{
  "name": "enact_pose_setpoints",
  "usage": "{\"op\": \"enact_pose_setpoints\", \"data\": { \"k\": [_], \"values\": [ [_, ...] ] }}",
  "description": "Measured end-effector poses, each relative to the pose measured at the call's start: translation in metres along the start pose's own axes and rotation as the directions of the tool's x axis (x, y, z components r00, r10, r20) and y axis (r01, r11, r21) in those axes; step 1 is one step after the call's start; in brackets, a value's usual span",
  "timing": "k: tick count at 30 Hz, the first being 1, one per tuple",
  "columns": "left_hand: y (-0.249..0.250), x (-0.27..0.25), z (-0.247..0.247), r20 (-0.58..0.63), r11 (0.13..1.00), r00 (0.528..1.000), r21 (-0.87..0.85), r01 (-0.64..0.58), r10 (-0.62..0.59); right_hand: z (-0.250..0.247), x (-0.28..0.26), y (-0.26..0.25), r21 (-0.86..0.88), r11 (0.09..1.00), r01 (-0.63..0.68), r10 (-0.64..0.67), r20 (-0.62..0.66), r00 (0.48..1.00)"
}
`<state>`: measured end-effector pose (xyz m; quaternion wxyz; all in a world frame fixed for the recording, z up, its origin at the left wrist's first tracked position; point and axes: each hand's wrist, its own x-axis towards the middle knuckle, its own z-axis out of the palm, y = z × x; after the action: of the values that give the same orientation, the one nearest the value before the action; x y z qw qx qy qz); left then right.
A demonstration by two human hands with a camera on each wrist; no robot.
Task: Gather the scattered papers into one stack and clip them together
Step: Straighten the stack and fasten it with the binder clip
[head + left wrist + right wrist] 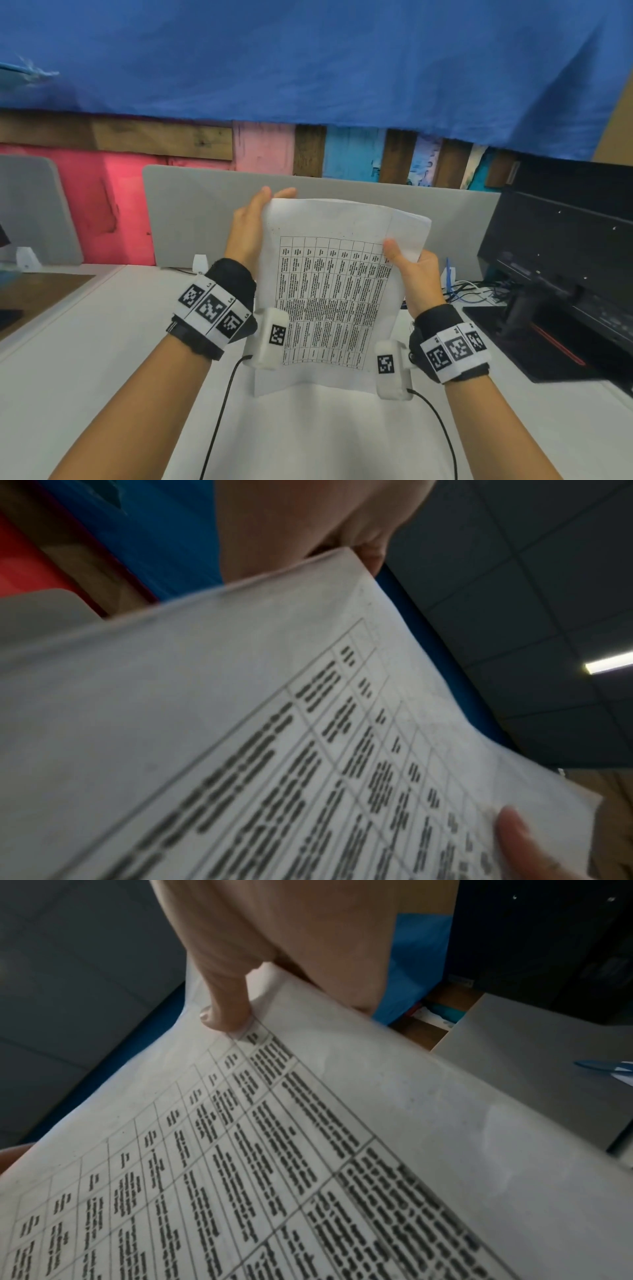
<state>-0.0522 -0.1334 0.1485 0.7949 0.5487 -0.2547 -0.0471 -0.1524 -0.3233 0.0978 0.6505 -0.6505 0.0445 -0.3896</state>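
Observation:
A stack of white papers (pixel 329 294) with a printed table on the top sheet stands nearly upright, its bottom edge down on the white table (pixel 102 359). My left hand (pixel 250 222) lies flat against the stack's left edge, fingers straight up to the top-left corner. My right hand (pixel 414 274) pinches the right edge, with the thumb on the front and the fingers behind. The left wrist view shows the stack (pixel 240 723) close up under my left hand (pixel 291 526). In the right wrist view my right hand's thumb (pixel 226 1010) presses on the printed sheet (pixel 342 1123).
A grey divider panel (pixel 205 212) stands just behind the papers. A black monitor (pixel 565 257) and its stand fill the right side, with cables (pixel 472 291) beside them. A blue cloth (pixel 308 61) hangs across the top of the view.

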Motion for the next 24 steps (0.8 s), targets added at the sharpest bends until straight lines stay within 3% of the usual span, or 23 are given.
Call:
{"op": "enact_pose_setpoints", "data": {
  "k": [4, 8, 10, 14, 20, 24],
  "values": [
    [0.001, 0.002, -0.001, 0.035, 0.994, 0.996, -0.063, 0.087, -0.085, 0.001, -0.001, -0.004, 0.018, 0.999, -0.026, 0.026, 0.022, 0.999],
    [-0.018, 0.000, -0.016, 0.115, 0.995, 0.992, 0.077, -0.063, 0.054, 0.000, 0.001, -0.007, 0.013, 0.998, -0.061, 0.060, 0.035, 0.998],
    [-0.029, -0.002, -0.023, 0.121, 0.988, 0.992, 0.147, -0.046, 0.028, -0.002, 0.001, -0.006, 0.010, 0.996, -0.086, 0.086, 0.037, 0.996],
    [-0.039, -0.004, -0.020, 0.084, 0.975, 0.994, 0.215, 0.055, -0.075, 0.000, -0.007, 0.008, -0.018, 0.988, -0.156, 0.156, 0.036, 0.987],
    [-0.033, -0.008, -0.003, -0.054, 0.988, 0.998, 0.156, -0.017, 0.025, 0.020, -0.013, 0.003, 0.031, 0.990, -0.140, 0.143, -0.112, 0.983],
    [-0.036, -0.011, -0.011, -0.007, 0.977, 0.998, 0.204, 0.057, -0.057, 0.018, -0.016, 0.009, 0.018, 0.983, -0.180, 0.181, -0.098, 0.979]
  ]
}}
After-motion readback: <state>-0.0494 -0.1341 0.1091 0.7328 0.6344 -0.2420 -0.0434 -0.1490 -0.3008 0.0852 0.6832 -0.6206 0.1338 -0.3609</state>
